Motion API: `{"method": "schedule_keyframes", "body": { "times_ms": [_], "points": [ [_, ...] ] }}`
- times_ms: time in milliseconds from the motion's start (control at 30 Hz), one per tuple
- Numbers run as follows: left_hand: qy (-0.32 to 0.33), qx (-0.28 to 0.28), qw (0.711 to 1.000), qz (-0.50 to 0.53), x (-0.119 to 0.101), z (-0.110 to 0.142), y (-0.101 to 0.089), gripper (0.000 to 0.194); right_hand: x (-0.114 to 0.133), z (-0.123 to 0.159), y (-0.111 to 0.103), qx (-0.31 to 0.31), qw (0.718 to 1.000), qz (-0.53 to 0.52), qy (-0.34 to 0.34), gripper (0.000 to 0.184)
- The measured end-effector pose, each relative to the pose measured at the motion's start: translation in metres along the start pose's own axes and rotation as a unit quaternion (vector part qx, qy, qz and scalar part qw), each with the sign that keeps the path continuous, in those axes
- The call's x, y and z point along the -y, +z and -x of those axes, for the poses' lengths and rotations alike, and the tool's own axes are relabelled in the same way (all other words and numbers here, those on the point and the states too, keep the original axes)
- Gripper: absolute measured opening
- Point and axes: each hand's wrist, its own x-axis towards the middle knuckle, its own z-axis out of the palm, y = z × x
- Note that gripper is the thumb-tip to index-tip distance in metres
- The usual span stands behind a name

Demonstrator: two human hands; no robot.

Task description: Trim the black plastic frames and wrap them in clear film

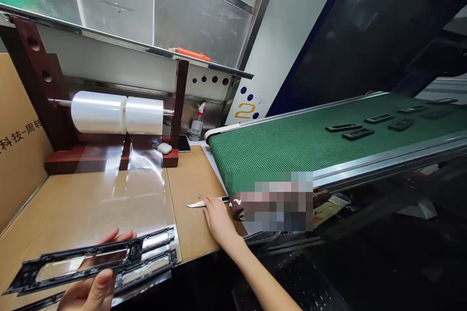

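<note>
My left hand [95, 282] grips a long black plastic frame [76, 263] near the table's front edge, thumb on top and fingers under it. Two more black frames [153, 252] lie beside it on clear film. My right hand [218, 221] reaches across the cardboard-covered table [193, 189], fingers lying on a small utility knife [199, 202] with its blade pointing left. I cannot see whether the fingers have closed round the knife.
Two rolls of clear film [116, 114] hang on a red stand, with film [138, 189] pulled onto the table. A green conveyor belt [292, 146] at right carries several black frames [357, 132]. A bottle [197, 126], earbud case [165, 148] and phone [183, 143] sit behind.
</note>
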Motion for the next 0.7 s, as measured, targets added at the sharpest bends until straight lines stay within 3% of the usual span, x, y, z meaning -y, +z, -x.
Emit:
{"method": "schedule_keyframes", "body": {
  "times_ms": [67, 167, 333, 500, 700],
  "points": [
    [-0.049, -0.001, 0.998, 0.038, 0.000, -0.006, -0.002, 0.070, -0.019, 0.003, 0.011, -0.001, 1.000, -0.006, -0.011, 0.027],
    [-0.078, -0.003, 0.994, 0.081, -0.001, -0.009, 0.002, 0.077, -0.021, 0.002, 0.010, -0.010, 0.999, -0.029, -0.042, 0.024],
    [-0.054, -0.026, 0.995, 0.085, -0.006, -0.003, 0.011, 0.071, 0.029, -0.002, -0.035, -0.044, 0.992, -0.095, -0.063, 0.035],
    [-0.028, -0.026, 0.995, 0.094, -0.011, 0.002, 0.016, 0.072, 0.082, -0.004, -0.094, -0.056, 0.965, -0.114, -0.228, 0.028],
    [-0.047, -0.043, 0.993, 0.095, -0.014, 0.008, 0.016, 0.077, 0.087, -0.010, -0.103, -0.093, 0.957, -0.069, -0.267, 0.030]
  ]
}}
